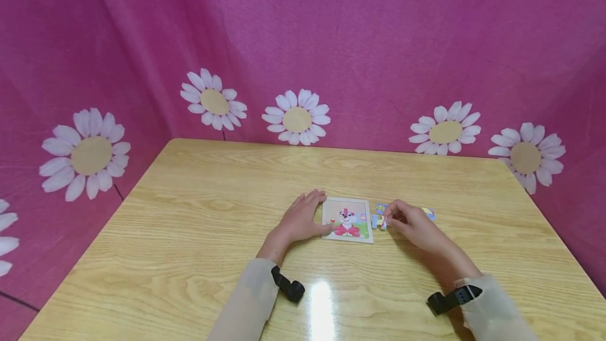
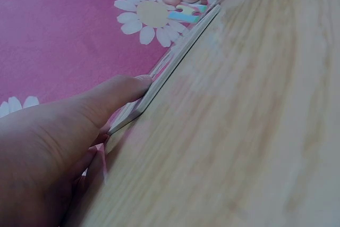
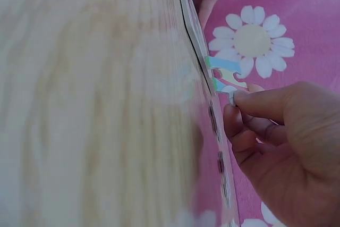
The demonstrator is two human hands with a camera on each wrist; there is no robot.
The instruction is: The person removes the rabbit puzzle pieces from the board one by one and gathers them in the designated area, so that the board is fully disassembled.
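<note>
A square jigsaw puzzle board (image 1: pixel 347 241) with a pale frame lies on the table, a red and white cartoon animal partly filled in inside it. My left hand (image 1: pixel 299 220) holds its left side, with the thumb (image 2: pixel 125 89) over the frame and the fingers along the far left corner. Just right of the board, my right hand (image 1: pixel 416 225) pinches a puzzle piece (image 3: pixel 226 73) between thumb and fingertips. Blue, yellow and green show on this piece, which is raised off the table in both wrist views; the fingers cover part of it.
More loose puzzle pieces (image 1: pixel 428 213) lie on the wooden table (image 1: pixel 227 188) around and behind my right hand, some partly hidden by it. A pink cloth (image 1: pixel 360 57) with large white flowers hangs behind the table and along its sides. Both wrists wear black straps.
</note>
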